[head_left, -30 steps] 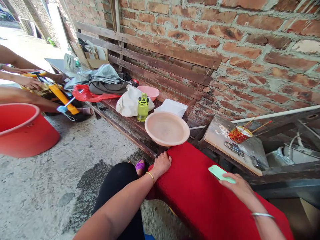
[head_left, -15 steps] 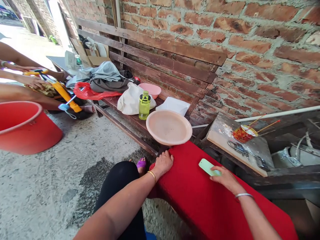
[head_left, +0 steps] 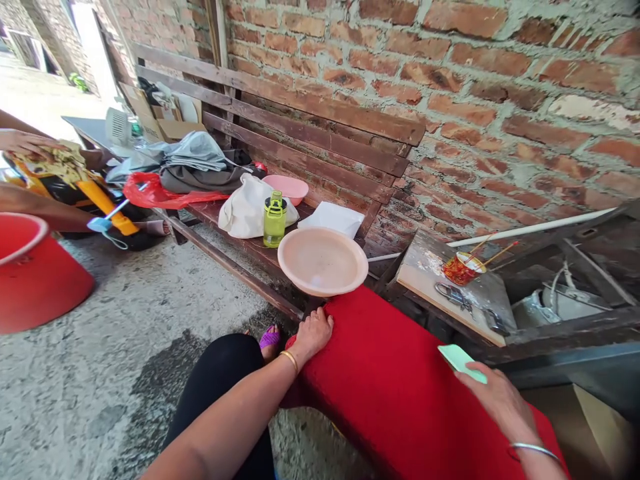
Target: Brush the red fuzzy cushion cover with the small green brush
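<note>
A red cloth [head_left: 395, 380] lies spread over a long narrow surface in front of me. My left hand [head_left: 315, 332] is closed at its near left edge, fingers pressed together on the cloth. In my right hand [head_left: 500, 397] is a flat, pale green scrubbing brush [head_left: 457, 360], gripped at its near end over the right side of the cloth. Its underside is hidden, so no bristles show. Just beyond the cloth's far end a wide, pale pink basin [head_left: 323, 260] holds cloudy water.
A wooden bench [head_left: 240, 267] carries a green bottle [head_left: 275, 220], white bag [head_left: 245, 207], white tray [head_left: 334, 219] and clothes. Right, a board [head_left: 425, 260] holds a red paper cup [head_left: 463, 269] and padlocks. A red tub [head_left: 45, 287] stands left, near another person's hand [head_left: 25, 141].
My right hand has moved right and nearer along the cloth with the brush, which is now tilted. My left hand keeps its place on the cloth. The view has shifted slightly right.
</note>
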Demonstrator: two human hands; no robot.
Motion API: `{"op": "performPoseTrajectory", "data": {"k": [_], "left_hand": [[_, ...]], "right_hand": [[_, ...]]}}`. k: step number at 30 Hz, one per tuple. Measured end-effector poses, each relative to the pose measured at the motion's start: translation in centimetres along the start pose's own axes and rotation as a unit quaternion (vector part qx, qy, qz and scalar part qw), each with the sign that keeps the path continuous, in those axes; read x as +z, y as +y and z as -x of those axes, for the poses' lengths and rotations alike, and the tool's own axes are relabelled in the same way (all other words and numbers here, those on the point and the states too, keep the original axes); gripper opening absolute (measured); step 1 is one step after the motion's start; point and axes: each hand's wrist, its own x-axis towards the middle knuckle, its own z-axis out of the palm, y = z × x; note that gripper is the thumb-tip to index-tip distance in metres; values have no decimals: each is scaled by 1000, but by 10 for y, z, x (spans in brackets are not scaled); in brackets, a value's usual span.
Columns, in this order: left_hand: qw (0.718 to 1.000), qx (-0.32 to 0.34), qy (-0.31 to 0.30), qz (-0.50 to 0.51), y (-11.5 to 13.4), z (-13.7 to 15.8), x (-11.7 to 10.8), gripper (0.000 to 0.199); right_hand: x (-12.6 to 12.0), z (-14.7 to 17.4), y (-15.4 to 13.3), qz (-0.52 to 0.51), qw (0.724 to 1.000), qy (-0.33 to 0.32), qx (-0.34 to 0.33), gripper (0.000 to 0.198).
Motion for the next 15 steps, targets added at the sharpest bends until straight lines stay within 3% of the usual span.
{"op": "performPoseTrajectory", "data": {"k": [2, 5, 8, 11, 15], "left_hand": [[1000, 4, -1, -6, 0, 0, 0, 43], [1000, 9, -3, -13, -1, 0, 0, 42], [1000, 6, -8, -14, -1, -1, -2, 40], [1000, 5, -17, -16, -1, -1, -4, 40], [999, 7, -22, -27, -1, -2, -3, 41]], "right_hand": [[28, 2, -54, -15, 999, -5, -37, 49], [73, 1, -127, -41, 994, -5, -98, 46], [104, -5, -169, -60, 988, -4, -144, 39], [112, -11, -169, -63, 986, -9, -154, 35], [95, -17, -113, -49, 993, -15, -106, 36]]}}
